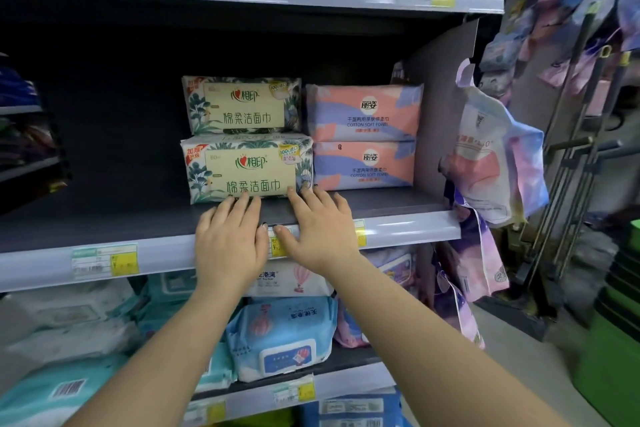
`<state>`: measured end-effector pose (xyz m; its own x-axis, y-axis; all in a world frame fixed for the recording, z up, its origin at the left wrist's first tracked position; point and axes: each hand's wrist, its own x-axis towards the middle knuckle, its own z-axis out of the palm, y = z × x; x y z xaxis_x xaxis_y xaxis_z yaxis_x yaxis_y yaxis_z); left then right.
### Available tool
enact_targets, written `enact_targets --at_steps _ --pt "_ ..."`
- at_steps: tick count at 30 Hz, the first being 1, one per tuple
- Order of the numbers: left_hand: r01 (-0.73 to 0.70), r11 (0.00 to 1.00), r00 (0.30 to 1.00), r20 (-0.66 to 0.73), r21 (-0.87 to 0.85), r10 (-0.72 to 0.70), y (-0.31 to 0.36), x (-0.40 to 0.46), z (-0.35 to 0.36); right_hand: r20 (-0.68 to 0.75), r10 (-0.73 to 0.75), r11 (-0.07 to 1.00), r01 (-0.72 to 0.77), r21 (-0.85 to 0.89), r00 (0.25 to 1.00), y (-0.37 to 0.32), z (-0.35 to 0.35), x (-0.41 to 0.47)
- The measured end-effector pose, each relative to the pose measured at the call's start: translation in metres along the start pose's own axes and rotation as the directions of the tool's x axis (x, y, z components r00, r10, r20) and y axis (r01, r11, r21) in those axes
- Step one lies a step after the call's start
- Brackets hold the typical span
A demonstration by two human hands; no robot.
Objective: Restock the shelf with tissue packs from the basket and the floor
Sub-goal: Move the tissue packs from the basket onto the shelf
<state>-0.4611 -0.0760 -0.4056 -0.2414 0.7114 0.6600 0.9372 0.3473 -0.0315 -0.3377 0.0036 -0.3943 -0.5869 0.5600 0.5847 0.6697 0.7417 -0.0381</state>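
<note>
Tissue pack in green leaf-print plastic [247, 170] reads "棉柔洁面巾"; beside it we see pink packs [363, 139] marked "COTTON SOFT TOWEL". Our left hand [230, 239] and right hand [318, 229] press straight fingers against its front.

Pink-and-lilac packs [363, 139] read "COTTON SOFT TOWEL"; the leaf-print packs [246, 166] carry "100%" badges and Chinese "棉柔洁面巾".

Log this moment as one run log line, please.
step: seating pack | left hand: flat, fingertips on lower leaf-print pack | right hand: same | shelf
</note>
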Motion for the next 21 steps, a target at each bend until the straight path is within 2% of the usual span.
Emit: enact_targets --at_steps 5,10,13,16,18,20,21 --pt "0.002 1.000 1.000 -0.007 -0.003 -0.002 0.000 0.001 0.000 0.039 0.008 1.000 -0.008 -0.010 0.999 0.000 -0.004 0.000" --pt "0.007 1.000 0.990 0.144 -0.004 -0.006 0.002 0.002 -0.016 0.203 0.047 0.997 -0.033 -0.073 0.978 -0.003 -0.020 0.002" --pt "-0.008 0.999 0.988 0.153 -0.052 0.016 0.005 -0.013 -0.027 0.144 0.020 0.995 -0.006 -0.095 0.989 -0.014 -0.027 -0.019" --pt "0.031 0.979 0.993 0.114 -0.202 -0.008 0.008 -0.068 -0.023 0.111 -0.094 0.992 0.103 -0.080 0.989 -0.024 -0.019 -0.065" --pt "0.047 0.952 0.990 0.142 -0.302 -0.004 0.009 -0.124 -0.009 0.070 -0.141 0.989 0.143 -0.025 0.988 -0.029 0.000 -0.107" --pt "0.105 0.929 0.964 0.267 -0.355 -0.007 0.010 -0.188 0.014 0.076 -0.164 0.986 0.166 -0.016 0.984 -0.028 0.029 -0.155" --pt "0.159 0.918 0.934 0.356 -0.362 -0.021 0.010 -0.220 0.025 0.126 -0.168 0.985 0.172 -0.020 0.978 -0.027 0.045 -0.180"
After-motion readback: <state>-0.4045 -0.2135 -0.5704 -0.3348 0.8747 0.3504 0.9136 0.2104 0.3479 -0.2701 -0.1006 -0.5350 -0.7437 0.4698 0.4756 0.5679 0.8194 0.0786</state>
